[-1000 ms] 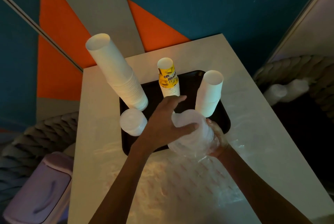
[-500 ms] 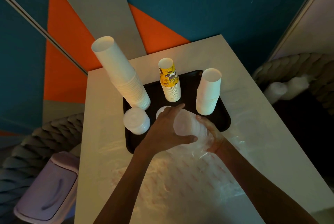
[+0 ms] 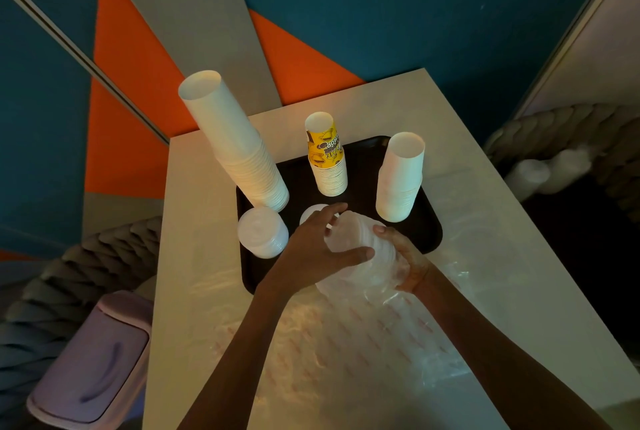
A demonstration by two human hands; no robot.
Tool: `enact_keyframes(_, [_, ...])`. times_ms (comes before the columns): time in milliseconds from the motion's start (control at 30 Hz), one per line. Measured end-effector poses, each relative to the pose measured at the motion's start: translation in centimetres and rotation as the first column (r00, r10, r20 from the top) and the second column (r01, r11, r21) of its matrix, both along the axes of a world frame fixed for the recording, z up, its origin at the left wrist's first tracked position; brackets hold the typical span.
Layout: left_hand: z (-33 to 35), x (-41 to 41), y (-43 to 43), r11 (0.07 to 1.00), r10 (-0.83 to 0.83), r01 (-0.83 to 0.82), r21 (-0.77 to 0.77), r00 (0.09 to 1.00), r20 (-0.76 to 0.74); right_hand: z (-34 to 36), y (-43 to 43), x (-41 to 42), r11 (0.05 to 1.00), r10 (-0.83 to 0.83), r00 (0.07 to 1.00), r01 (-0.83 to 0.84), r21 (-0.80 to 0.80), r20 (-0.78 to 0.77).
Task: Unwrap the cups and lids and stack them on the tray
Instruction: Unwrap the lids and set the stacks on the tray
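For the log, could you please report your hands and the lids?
Left hand, right hand grip the lid stack, plastic wrap at its base. Tilted over tray. White lid on tray below.

Three cup stacks (image 3: 239, 149) — one tray (image 3: 360, 180)

Dim, warm light is falling from the left, glinting off the plastic wrap (image 3: 363, 353) on the worktop (image 3: 194, 291). Wide-angle distortion is bending the edges, and the right side is sinking into shadow.
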State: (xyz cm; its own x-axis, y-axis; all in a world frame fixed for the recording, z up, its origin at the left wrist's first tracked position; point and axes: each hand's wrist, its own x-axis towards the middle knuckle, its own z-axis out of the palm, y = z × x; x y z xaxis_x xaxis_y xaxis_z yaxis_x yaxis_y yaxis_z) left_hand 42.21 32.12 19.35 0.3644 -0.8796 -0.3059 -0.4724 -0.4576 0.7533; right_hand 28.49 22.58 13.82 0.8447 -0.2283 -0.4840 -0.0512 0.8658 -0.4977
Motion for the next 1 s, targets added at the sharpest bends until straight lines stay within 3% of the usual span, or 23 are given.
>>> enact_keyframes(267, [0.3, -0.6, -0.1, 0.996, 0.086, -0.084, 0.028, 0.993, -0.085, -0.3, -0.1, -0.2, 0.999, -0.048, 0.997, 0.047, 0.021, 0.061])
enact_keyframes(400, [0.5, -1.0, 0.4, 0.988, 0.143, -0.149, -0.04, 0.981, -0.133, -1.0, -0.2, -0.3, 0.993, -0.107, 0.994, 0.105, 0.049, 0.026])
enact_keyframes(500, [0.3, -1.6, 0.4, 0.97, 0.203, -0.212, -0.121, 0.976, -0.082, -1.4, -0.3, -0.6, 0.985, -0.163, 0.986, 0.162, 0.054, 0.032])
enact_keyframes(667, [-0.8, -1.8, -0.1, 0.928, 0.291, -0.249, -0.277, 0.949, 0.124, -1.6, -0.2, -1.1, 0.981, -0.192, 0.98, 0.19, 0.041, 0.044])
enact_keyframes(867, [-1.4, -1.1, -0.8, 0.922, 0.307, -0.241, -0.302, 0.932, 0.194, -2.2, -0.6, -1.9, 0.971, -0.238, 0.971, 0.238, 0.002, 0.007])
enact_keyframes(1000, [-2.3, -0.4, -1.1, 0.919, 0.334, -0.274, -0.282, 0.923, 0.19, -2.7, -0.9, -2.4, 0.964, -0.252, 0.967, 0.249, 0.092, 0.027])
